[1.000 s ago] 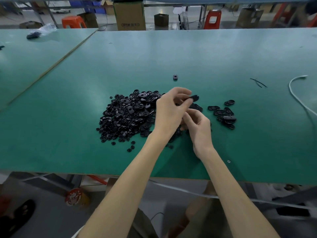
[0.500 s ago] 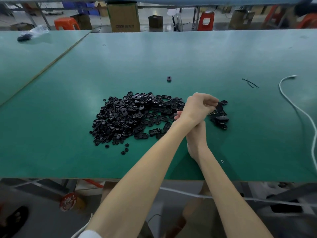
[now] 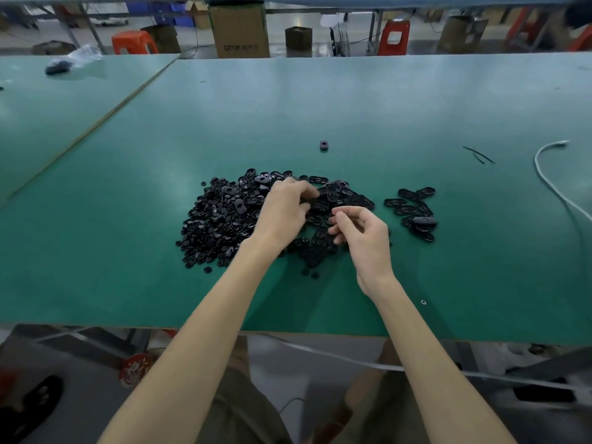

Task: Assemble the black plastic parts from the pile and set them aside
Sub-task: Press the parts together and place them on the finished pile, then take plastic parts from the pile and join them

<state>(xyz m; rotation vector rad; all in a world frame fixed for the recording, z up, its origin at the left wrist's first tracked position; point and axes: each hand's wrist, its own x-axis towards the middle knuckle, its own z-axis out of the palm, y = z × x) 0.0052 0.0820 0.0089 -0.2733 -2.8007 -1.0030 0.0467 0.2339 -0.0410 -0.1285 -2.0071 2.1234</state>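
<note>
Plastic bag (image 3: 74, 60): one, crumpled, on the far left of the table (image 3: 105, 251); something dark lies in it, too small to name.
Cardboard box (image 3: 239, 29): one large one behind the table; its print begins "QTOR", the rest unreadable.
Pile (image 3: 221, 219): one heap of black plastic parts in the middle of the table, far too many and too overlapped to count; small round pieces on its left, oval plates toward its right.
Left hand (image 3: 284, 213): fingers curled down onto the top of the pile; blurred, so I cannot tell whether it grips a part.
Loose part (image 3: 324, 145): one, alone, beyond the pile.
Right hand (image 3: 363, 233): over the pile's right edge, fingers loosely curled, palm turned left, holding nothing that shows.
Set-aside group (image 3: 415, 210): about ten oval pieces, overlapping, right of the pile and apart from it.
White cable (image 3: 549, 177): one, cut off at the right edge.
</note>
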